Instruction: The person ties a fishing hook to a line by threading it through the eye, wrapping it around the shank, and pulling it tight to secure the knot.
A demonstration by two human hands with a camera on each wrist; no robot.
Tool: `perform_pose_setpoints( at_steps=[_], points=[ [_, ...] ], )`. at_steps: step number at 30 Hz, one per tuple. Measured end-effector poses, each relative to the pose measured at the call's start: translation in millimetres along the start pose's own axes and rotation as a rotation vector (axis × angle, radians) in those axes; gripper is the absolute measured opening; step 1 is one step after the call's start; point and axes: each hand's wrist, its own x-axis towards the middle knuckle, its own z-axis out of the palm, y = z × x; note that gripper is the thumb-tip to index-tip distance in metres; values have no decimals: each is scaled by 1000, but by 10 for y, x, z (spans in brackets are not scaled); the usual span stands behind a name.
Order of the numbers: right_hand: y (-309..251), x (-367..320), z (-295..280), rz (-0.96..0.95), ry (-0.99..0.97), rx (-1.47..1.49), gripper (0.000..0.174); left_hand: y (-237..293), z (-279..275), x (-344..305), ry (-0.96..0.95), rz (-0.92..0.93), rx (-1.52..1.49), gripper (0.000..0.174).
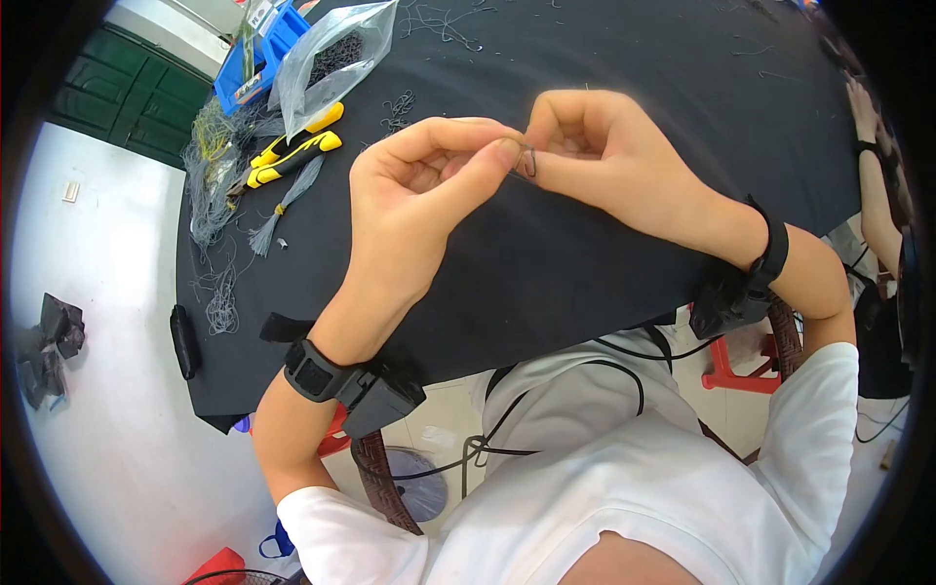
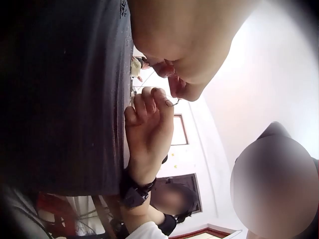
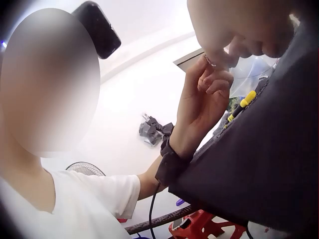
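Observation:
A small dark metal hook [image 1: 531, 164] sits between the two hands, above the black cloth. The left hand [image 1: 414, 185] pinches it by one end between thumb and forefinger. Close against it, the right hand [image 1: 624, 156] has its thumb and forefinger together at the hook, other fingers curled; any thread between them is too fine to make out. In the left wrist view the hook [image 2: 172, 103] shows as a thin curve at the fingertips of the right hand [image 2: 149, 129]. The right wrist view shows the hook [image 3: 210, 60] at the fingertips of the left hand [image 3: 202, 102].
Yellow-black pliers [image 1: 292, 159], a tied thread bundle [image 1: 276, 219] and tangled line [image 1: 210, 185] lie at the left of the black table [image 1: 546, 292]. Behind are a blue bin [image 1: 283, 34] and a clear bag [image 1: 375, 34] of dark small pieces. Another person's arm [image 1: 877, 195] is at the right edge.

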Motion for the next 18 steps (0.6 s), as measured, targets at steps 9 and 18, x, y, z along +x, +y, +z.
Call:
perform_pose_setpoints(
  at_steps=[9,18],
  points=[
    [-49,-44,56,-58,-19,-74,12,2,-14,20,94,-40,-51,15],
    [-81,-73,112,-479,117,-423,6,-54,28,46,120,29,122,12]
  ],
)
